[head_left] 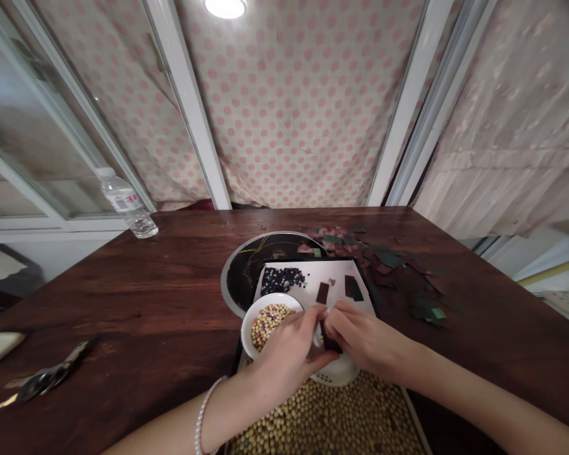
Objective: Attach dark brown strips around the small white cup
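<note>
One narrow dark rectangular strip (330, 337) sits under the right hand (365, 335).

One left hand (289, 346) and one right hand (366, 336) beside one bowl (247, 335); past the bowl, three dark strips (323, 292) and one board (313, 273); left of it, one bottle (126, 203) and one pair of scissors (47, 379).

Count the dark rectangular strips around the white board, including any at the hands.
3: a dark brown strip and a dark greenish strip lie on the white rectangular board; a third dark strip sits between the left hand and right hand. More may be hidden beneath the hands.
</note>
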A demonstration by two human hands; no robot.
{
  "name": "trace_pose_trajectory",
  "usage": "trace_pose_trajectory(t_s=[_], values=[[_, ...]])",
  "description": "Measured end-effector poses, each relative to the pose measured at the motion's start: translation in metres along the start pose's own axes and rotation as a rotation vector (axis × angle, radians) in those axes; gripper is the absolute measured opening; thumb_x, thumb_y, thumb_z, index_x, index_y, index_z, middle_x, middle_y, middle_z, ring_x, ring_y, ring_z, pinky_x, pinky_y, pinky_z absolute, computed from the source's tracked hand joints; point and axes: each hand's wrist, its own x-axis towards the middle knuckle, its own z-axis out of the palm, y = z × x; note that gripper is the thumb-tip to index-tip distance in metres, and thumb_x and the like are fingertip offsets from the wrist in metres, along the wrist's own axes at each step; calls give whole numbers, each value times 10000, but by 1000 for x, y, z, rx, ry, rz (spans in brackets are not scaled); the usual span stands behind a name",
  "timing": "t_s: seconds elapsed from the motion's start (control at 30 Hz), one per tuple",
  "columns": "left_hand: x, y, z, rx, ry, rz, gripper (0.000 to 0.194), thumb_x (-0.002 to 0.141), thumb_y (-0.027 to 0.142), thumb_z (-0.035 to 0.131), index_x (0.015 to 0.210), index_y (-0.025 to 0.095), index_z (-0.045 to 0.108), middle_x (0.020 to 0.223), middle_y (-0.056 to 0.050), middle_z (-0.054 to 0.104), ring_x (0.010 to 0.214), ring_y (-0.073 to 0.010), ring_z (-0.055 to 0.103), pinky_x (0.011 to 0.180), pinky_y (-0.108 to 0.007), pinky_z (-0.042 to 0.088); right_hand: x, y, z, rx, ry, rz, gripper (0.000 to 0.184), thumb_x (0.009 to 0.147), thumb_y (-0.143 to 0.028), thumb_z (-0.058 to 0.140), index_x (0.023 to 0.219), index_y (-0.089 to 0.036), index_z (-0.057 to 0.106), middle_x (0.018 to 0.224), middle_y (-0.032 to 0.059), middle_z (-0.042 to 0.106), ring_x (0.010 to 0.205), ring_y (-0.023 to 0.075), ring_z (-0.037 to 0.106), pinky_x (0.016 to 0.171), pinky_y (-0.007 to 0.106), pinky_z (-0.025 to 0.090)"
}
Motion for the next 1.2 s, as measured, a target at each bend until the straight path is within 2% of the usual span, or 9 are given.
trace_pose_trajectory(t_s=[0.23,0.5,0.63,0.83,1.1,1.2], values=[[1,0,0,-19,27,23,488,724,247,661,1155,148,455,1047,-143,625,980,-313,587,809,-473,478,1,-9,-11,80,-63,41,188,844,-25,325,849,-183,426,825,70,552,762,184,450,636,300,402],[1,3,-1,15,0,-3,501,698,215,686,1136,144,454,1046,-138,629,979,-308,589,809,-454,484,2,-1,-1,32,-12,25,170,859,-45,324,802,-182,407,781,59,522,731,179,421,641,303,390],[2,2,0,15,0,1,497,696,227,692,1127,136,462,1047,-146,629,965,-316,593,795,-456,488,4,2,0,97,28,103,165,858,-62,349,758,-191,378,729,36,493,703,161,421,617,279,385],[2,2,-1,-29,14,8,442,726,246,640,1127,152,481,1035,-132,626,962,-305,589,790,-455,480,5,-1,-2,193,-35,145,123,836,-86,386,773,-191,383,754,33,492,676,144,437,591,262,394],[1,-1,1,-2,15,-1,434,721,245,630,1117,144,484,995,-132,625,918,-310,590,756,-464,483,6,2,-9,266,35,271,117,817,-76,427,828,-192,411,825,29,525,755,145,501,668,277,426],[1,-3,3,-1,24,-5,456,716,245,635,1132,138,485,1004,-139,622,929,-317,587,758,-471,485,7,3,-11,256,19,293,137,804,-60,437,846,-189,420,831,32,532,758,148,499,678,287,426]])
